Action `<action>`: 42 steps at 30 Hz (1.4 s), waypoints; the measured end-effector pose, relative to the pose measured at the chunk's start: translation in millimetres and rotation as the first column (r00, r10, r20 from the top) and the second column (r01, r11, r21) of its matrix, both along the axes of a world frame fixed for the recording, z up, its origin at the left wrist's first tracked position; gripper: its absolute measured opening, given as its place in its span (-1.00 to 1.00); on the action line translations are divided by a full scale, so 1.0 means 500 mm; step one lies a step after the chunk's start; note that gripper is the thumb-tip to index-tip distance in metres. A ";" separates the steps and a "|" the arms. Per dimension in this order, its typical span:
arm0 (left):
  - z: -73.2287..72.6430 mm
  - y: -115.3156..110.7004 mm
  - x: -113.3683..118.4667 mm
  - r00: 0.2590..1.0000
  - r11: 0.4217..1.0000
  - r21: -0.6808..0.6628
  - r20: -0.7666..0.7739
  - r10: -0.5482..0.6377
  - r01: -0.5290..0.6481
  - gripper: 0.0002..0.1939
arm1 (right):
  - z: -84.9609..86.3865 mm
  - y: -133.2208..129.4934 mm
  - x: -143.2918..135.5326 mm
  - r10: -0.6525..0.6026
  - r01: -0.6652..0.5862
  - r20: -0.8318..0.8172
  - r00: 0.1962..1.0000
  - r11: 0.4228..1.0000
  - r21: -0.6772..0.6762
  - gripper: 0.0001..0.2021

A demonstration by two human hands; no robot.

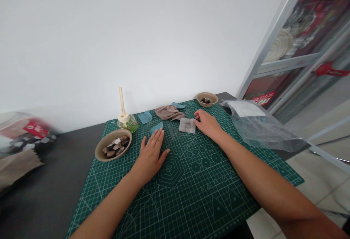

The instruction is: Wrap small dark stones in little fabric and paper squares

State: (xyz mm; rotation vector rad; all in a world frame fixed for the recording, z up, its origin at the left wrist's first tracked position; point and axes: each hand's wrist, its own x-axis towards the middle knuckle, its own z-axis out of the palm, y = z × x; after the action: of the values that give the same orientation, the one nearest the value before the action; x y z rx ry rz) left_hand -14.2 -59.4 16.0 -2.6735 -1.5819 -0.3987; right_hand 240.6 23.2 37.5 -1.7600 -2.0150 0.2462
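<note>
Head view: your left hand (150, 157) is flat on the green cutting mat (188, 206), gripping nothing, fingertips at a blue piece (156, 126); your right hand (209, 125) is curled at the right edge of a grey smudged pad (187, 126), something dark by the thumb, can't tell if it's pinched. Beyond and between your hands: crumpled brown cloth (168, 112), another blue piece (178, 105) behind it. Third blue piece (145, 117) past your left fingertips. Left of your left hand, bowl (100, 145) of mixed stones (116, 147), stick diffuser (129, 125) just behind. Past your right hand, second bowl (207, 95) with dark stones (205, 101); right of that hand, clear plastic bag (253, 127)
</note>
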 end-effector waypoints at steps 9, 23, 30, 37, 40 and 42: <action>0.035 -0.020 0.014 0.810 0.970 -0.126 0.577 -0.100 0.210 -0.39 | 0.002 -0.004 0.001 -0.008 0.022 -0.080 0.997 0.985 0.172 -0.84; 0.001 0.013 -0.010 0.868 0.991 -0.128 0.488 0.088 -0.029 -0.63 | -0.005 -0.030 -0.051 0.306 -0.330 -0.514 0.801 0.943 0.047 -0.86; 0.005 -0.003 -0.004 0.983 0.975 -0.132 0.079 -0.168 0.177 -0.60 | 0.001 -0.049 -0.073 0.322 -0.509 -0.660 0.679 0.854 -0.108 -0.86; 0.004 -0.022 0.026 0.990 0.993 -0.069 -0.101 -0.099 0.092 -0.48 | -0.007 -0.058 -0.077 0.491 -0.527 -0.413 0.768 0.850 0.030 -0.81; 0.004 -0.023 0.027 0.991 0.995 -0.056 -0.097 -0.093 0.088 -0.47 | -0.010 -0.063 -0.081 0.517 -0.533 -0.313 0.797 0.845 0.038 -0.81; 0.008 -0.023 0.024 0.989 0.992 -0.071 -0.103 -0.107 0.100 -0.48 | -0.010 -0.065 -0.083 0.531 -0.543 -0.253 0.808 0.839 0.030 -0.82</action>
State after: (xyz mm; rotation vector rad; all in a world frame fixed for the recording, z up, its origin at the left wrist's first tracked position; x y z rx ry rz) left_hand -2.2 -70.7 20.1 -2.7821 -1.4573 -0.2041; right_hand 198.9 -9.5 32.4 -1.0630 -2.2781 0.6625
